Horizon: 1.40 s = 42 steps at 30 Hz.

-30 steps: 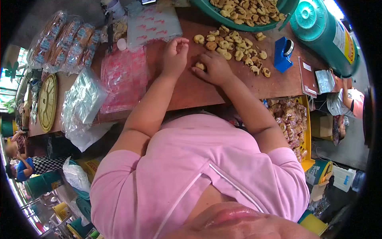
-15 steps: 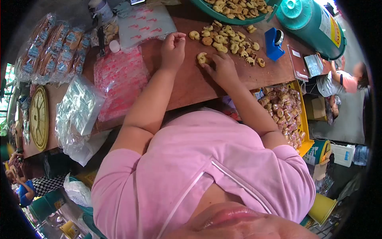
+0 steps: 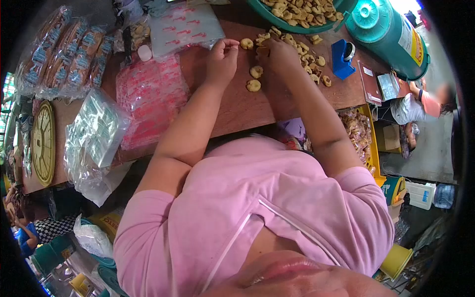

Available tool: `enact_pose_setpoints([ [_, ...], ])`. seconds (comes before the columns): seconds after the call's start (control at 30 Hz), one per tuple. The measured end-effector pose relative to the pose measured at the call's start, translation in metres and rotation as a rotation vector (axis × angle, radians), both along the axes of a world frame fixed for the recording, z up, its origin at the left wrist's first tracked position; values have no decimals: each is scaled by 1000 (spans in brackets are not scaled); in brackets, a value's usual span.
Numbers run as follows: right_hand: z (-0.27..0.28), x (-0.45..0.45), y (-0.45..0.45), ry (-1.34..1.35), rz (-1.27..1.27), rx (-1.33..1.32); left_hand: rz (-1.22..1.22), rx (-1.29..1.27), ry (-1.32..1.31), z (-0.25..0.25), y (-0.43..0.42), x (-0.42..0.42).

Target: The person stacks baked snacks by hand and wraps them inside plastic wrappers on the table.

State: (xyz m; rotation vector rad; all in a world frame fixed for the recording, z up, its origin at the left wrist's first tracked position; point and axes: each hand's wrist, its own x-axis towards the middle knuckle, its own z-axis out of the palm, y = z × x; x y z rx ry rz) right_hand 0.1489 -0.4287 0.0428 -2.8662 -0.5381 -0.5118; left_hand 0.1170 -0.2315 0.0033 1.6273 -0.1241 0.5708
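My left hand rests on the brown table, its fingers loosely bent and apart from the thumb, with nothing visible in it. Just off its fingertips lies one ring-shaped cookie. My right hand reaches down over the near side of a loose pile of cookies, fingers bent around a browner cookie partly hidden by them. Two more cookies, an upper one and a lower one, sit in a short column between my forearms.
A green basin of cookies stands at the back beside a blue tape dispenser and a green lidded drum. Printed plastic bags and packed bread lie left. A yellow crate holds wrapped cookies. Another person is at right.
My right hand has let go of a cookie near the table's middle and moved up to the pile. Two cookies now show where it was. My left hand has barely shifted.
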Motion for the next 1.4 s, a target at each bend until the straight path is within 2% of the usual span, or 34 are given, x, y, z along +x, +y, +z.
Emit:
enact_pose_setpoints([
  [0.17,14,6,3,206,-91,-58,12,-4,30,-3,0,1],
  [0.27,25,-21,-16,206,-23,221,17,-3,36,3,0,-4],
  [0.33,23,-39,-31,407,-88,225,5,5,55,-1,1,0],
  [0.4,20,-56,-42,509,-44,241,-17,-42,52,-4,-1,4],
  [0.47,15,-69,-50,514,105,270,-37,-61,60,-8,-4,5],
  [0.57,5,-54,-49,366,74,157,-46,-66,81,-2,-3,2],
  [0.63,4,-38,-33,448,103,115,-52,-93,90,-3,-2,3],
  [0.7,10,-37,-11,638,156,276,-47,-79,117,-1,-1,1],
  [0.73,22,-41,2,783,194,458,-43,-74,127,2,0,0],
  [0.8,30,-39,6,834,291,496,-40,-37,94,1,2,2],
  [0.87,30,-31,-4,658,394,209,-44,-34,85,-4,2,4],
  [0.97,32,-30,-40,559,200,279,-65,-59,102,-7,1,3],
  [1.07,41,-31,-72,535,8,203,-64,-53,132,0,-1,0],
  [1.17,22,-34,-89,649,82,143,-71,-38,162,2,-1,-2],
  [1.2,16,-35,-91,684,186,193,-75,-48,140,0,-2,0],
  [1.3,7,-42,-86,632,133,183,-55,-24,154,-5,0,5],
  [1.33,16,-41,-82,737,79,58,-40,-8,175,-5,2,4],
  [1.4,21,-53,-73,681,87,172,-57,-51,160,-5,2,3],
])
